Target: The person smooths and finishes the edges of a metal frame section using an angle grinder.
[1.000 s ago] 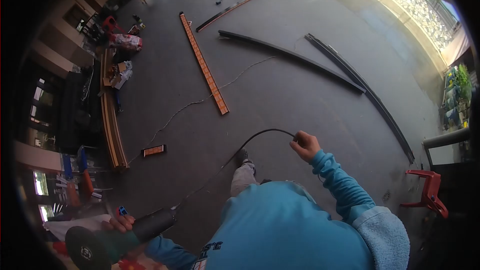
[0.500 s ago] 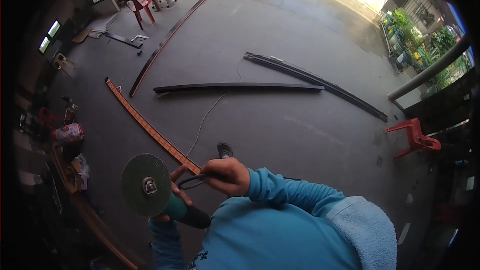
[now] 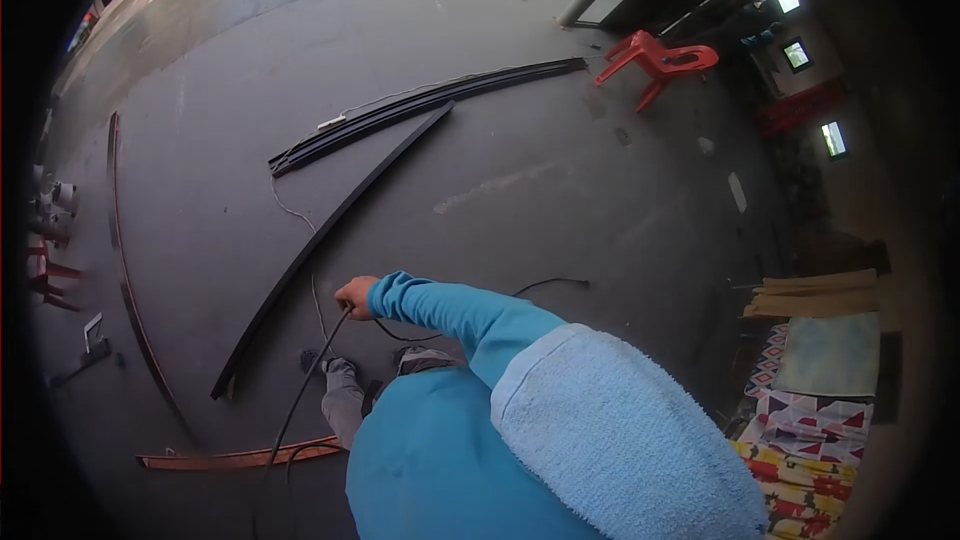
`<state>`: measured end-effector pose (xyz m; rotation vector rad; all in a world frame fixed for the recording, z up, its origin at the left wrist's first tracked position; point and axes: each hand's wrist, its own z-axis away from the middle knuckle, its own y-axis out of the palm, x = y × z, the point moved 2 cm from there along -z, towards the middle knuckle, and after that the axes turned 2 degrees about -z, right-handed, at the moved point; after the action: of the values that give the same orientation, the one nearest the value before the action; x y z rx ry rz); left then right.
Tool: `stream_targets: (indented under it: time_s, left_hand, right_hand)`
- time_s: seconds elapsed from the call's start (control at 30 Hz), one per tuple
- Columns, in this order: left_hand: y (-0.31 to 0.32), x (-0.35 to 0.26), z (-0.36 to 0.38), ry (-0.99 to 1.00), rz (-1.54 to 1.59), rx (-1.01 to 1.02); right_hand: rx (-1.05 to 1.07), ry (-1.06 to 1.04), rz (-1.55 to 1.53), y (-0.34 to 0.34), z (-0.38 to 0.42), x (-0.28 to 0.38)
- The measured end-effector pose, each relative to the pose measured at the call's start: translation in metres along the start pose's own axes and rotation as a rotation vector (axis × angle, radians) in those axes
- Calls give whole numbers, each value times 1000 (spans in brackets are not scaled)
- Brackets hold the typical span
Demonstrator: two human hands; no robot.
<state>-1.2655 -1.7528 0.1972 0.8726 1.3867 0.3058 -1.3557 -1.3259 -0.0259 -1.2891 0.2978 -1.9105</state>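
The right hand [image 3: 356, 294] is shut tight around a thin black power cord [image 3: 300, 395]. The arm in the blue sleeve reaches out in front of the body. The cord hangs down from the fist toward the grey concrete floor [image 3: 560, 170] and runs past the grey shoe [image 3: 338, 367]. More of the same cord loops off on the floor to the right of the arm.

The left hand is not in the picture, so I cannot tell what it is doing.

A long black curved metal bar [image 3: 330, 225] lies on the floor just past the fist. Two more long dark rails [image 3: 430, 100] lie side by side farther away. A flat orange strip [image 3: 235, 457] lies near the feet, and the cord seems to pass over it. A red plastic chair [image 3: 655, 60] stands far off. A light blue towel [image 3: 620, 430] rests on the shoulder.

To pull in the cord well, I think the hand should draw it slowly and keep it off the bars and away from the feet, so nothing snags or trips.
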Motion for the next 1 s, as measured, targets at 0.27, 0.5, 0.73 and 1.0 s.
stream_targets:
  time_s: [0.27,0.5,0.73,1.0]
  left_hand:
    - [-161,-103,-238,-166,94,151]
    - [-189,-132,-416,-490,165,435]
    - [-220,-55,-539,-878,57,70]
    - [-317,58,-708,-1313,106,-571]
  right_hand:
    - [-51,606,39,-60,-38,-12]
    - [173,-324,-96,-96,-209,286]
    - [314,-593,-660,-206,-389,288]
    - [22,472,-1615,-100,-753,-108]
